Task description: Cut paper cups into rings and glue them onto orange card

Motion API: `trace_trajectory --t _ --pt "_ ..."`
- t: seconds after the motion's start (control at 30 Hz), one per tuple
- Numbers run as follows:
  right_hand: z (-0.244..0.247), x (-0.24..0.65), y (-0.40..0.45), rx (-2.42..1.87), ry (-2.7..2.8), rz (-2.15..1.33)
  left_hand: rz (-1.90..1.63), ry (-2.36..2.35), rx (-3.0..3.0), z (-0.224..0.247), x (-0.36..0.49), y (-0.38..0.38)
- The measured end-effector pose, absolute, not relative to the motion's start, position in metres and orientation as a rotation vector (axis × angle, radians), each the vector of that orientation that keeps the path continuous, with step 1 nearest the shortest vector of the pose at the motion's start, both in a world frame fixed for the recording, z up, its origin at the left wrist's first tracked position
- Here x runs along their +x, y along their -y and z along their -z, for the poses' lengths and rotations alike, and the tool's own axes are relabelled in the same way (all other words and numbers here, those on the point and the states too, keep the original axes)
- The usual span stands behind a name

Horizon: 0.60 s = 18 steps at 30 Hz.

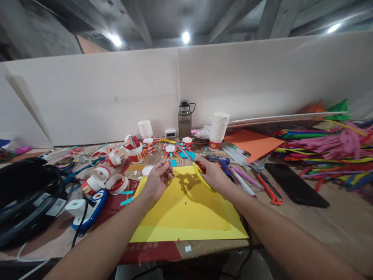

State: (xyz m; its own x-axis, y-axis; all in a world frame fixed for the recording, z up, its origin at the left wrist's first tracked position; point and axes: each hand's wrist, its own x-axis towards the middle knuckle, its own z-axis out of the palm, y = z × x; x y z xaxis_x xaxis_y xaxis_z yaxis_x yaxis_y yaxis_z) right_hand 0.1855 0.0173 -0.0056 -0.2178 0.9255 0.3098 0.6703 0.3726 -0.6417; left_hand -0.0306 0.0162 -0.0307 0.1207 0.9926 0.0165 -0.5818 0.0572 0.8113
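Note:
My right hand point(214, 175) is closed on yellow-handled scissors point(201, 177), their blades pointing up and to the left over the far edge of the yellow paper sheets point(186, 210). To its left, my left hand point(159, 178) is closed in a pinch above the same sheets. Whatever lies between those fingertips is too small to make out. A blue paper piece point(173, 163) shows just beyond the left fingertips, and I cannot tell whether they touch it. Farther back are small red-and-white decorated paper pieces point(170, 149) and more blue paper point(187, 155). Tiny red scraps lie on the yellow paper.
A water bottle point(184, 120) and stacked paper cups point(219, 130) stand at the back. Cut cup rings point(116, 183) and a blue-and-white power strip point(90, 212) are left. Right are a glue gun point(220, 161), orange-handled cutter point(269, 188), phone point(295, 184) and pipe cleaners point(335, 146).

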Motion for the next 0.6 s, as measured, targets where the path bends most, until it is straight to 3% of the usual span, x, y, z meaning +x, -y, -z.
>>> trace_trajectory --t 0.33,0.6 --pt "0.013 0.174 -0.023 -1.032 1.498 -1.040 -1.255 -0.721 1.123 0.030 -0.019 -0.001" --pt "0.013 0.170 -0.017 -1.086 1.507 -1.036 -1.116 -0.854 1.420 0.030 -0.014 0.009"
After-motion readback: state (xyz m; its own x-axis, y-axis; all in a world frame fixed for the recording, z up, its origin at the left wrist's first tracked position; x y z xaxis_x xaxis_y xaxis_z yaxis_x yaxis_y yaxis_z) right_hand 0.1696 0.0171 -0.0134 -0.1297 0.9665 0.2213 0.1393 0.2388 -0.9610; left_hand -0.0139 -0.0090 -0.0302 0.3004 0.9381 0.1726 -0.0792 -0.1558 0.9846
